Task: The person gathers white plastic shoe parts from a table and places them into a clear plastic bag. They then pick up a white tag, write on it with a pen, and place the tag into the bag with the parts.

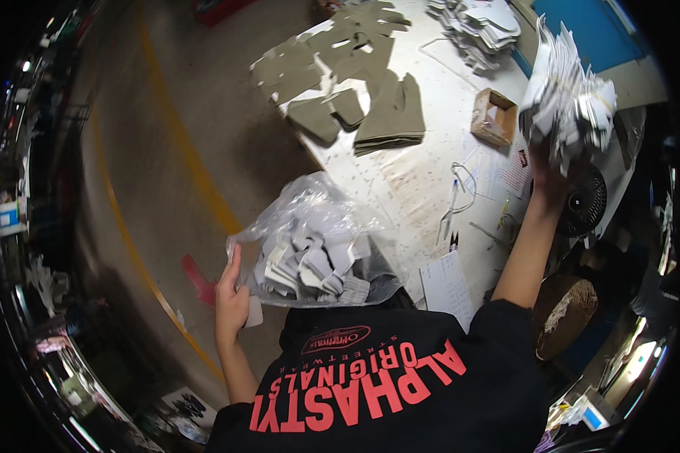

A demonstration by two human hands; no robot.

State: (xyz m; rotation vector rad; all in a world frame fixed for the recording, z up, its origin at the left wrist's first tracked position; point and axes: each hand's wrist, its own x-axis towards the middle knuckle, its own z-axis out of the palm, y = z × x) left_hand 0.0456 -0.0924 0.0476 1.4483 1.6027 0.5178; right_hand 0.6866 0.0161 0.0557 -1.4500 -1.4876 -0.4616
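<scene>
My left hand [233, 293] grips the left edge of a clear plastic bag [279, 204] at the table's near left edge. White and grey cut pieces [310, 264] lie heaped inside the bag, which gapes at the top. Out to the far right, my raised right hand [555, 172] is closed around the lower end of a thick bundle of white cut pieces [570, 98]. The bundle's upper ends fan out, and its lower part is slightly blurred. Most of my right fingers are hidden behind it.
Olive glove-shaped fabric pieces [391, 117] lie on the white table [400, 189]. Beyond them sits another white stack [476, 30]. A small wooden box [495, 117], a written paper [447, 283] and a black fan [584, 200] are on the right. Yellow lines [181, 143] cross the floor.
</scene>
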